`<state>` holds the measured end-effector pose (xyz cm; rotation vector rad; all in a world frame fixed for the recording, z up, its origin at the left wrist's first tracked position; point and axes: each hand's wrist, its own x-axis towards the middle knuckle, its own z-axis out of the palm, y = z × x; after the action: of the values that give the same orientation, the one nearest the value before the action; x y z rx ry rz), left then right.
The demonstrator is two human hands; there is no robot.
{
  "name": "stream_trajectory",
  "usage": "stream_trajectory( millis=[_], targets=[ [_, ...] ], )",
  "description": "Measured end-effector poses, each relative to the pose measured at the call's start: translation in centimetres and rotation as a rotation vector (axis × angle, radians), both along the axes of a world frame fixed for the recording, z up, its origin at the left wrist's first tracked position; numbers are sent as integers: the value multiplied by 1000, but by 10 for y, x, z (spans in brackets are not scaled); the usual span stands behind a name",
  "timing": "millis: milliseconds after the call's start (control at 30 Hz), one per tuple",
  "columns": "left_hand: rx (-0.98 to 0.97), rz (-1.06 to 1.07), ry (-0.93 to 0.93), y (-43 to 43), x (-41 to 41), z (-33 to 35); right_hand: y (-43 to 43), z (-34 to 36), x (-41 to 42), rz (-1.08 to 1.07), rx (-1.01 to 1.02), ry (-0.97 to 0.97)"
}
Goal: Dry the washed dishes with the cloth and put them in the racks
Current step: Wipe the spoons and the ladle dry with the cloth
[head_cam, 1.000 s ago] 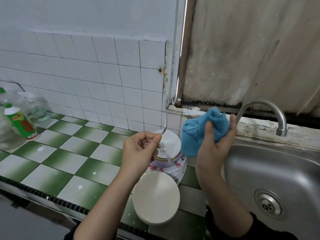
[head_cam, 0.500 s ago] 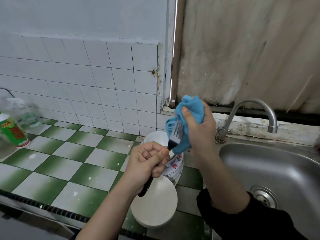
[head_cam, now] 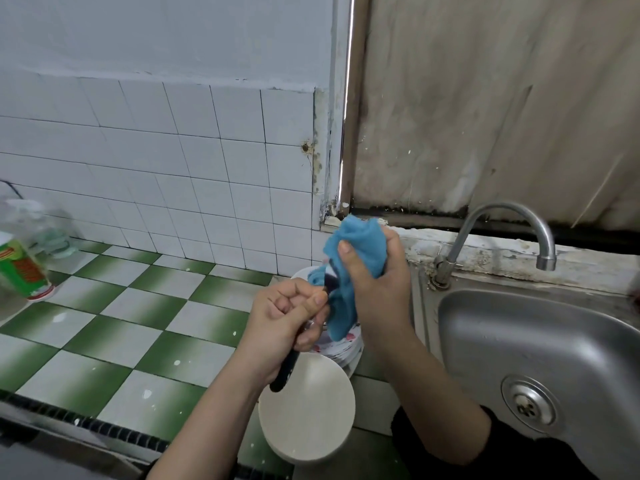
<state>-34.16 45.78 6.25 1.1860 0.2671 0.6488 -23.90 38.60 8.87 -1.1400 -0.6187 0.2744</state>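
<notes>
My left hand grips the black handle of a knife, whose blade runs up into a blue cloth. My right hand holds that cloth wrapped round the blade, thumb pressed on top; most of the blade is hidden. Below the hands a stack of patterned plates stands on the green-and-white tiled counter. An upturned cream bowl sits in front of the stack, near the counter's front edge.
A steel sink with a curved tap lies to the right. A green-labelled bottle and a clear plastic jug stand at the far left. White wall tiles back the counter.
The left hand swapped a thin metal utensil for the black-handled knife. The right hand brought the cloth over and wrapped it round the blade, which has slid deeper in since half a second ago.
</notes>
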Motion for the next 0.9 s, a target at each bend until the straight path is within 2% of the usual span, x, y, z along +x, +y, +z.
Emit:
stream_trajectory(
  millis=[100, 200, 267, 433, 533, 667, 900],
  targets=[
    [114, 75, 51, -4, 1, 1, 8, 11, 19, -68, 36, 117],
    [123, 211, 54, -7, 3, 4, 0, 13, 23, -81, 82, 159],
    [103, 280, 41, -5, 5, 8, -8, 5, 16, -36, 56, 97],
    [48, 405, -3, -4, 13, 18, -17, -31, -17, 123, -196, -141],
    [-59, 420, -35, -12, 19, 21, -12, -39, -25, 79, -323, -304],
    [-270, 342, -77, -22, 21, 28, -11, -36, -23, 175, -287, -146],
    [-296, 432, 90, -25, 26, 33, -12, -34, -21, 186, -313, -116]
  ],
)
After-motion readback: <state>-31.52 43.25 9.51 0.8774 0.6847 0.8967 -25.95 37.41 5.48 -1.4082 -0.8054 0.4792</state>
